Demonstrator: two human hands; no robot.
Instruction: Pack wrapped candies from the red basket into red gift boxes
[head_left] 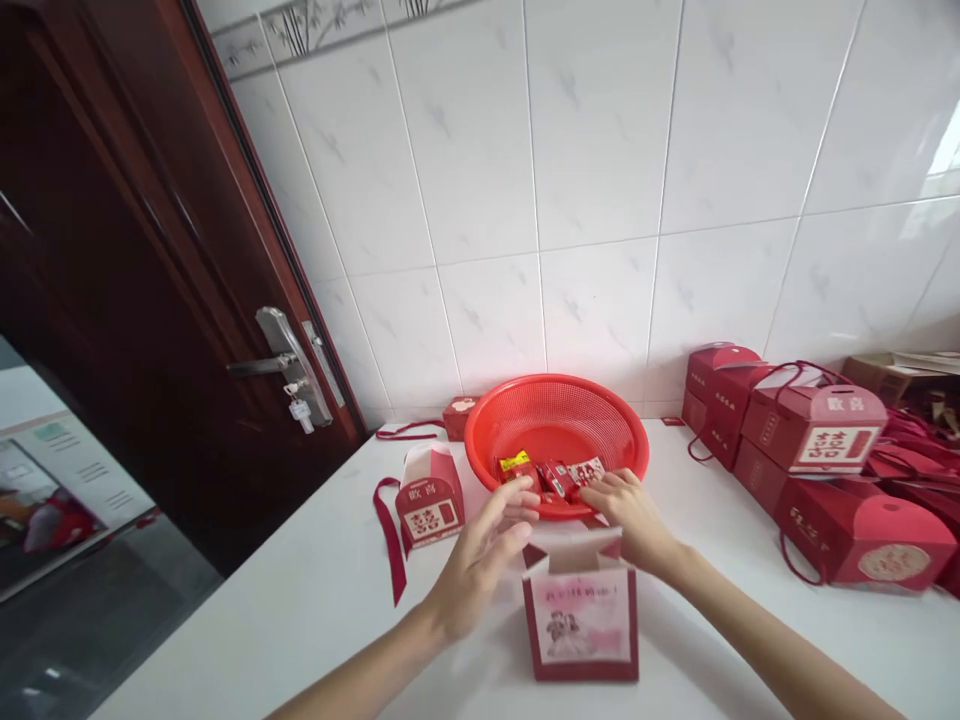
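Left hand spread, right hand's grip hidden from me; either, brushing past, could topple the box in front of the basket.

One white tabletop, against a tiled wall. One open-topped red box, upright, pale printed front panel. One left hand, empty, fingers spread, just beside the box. One right hand, at the front rim of a red mesh basket; grip unclear. Several small packets, inside the basket. One ribboned box, left of the basket. Several red boxes, some stacked, right. One dark door, far left.
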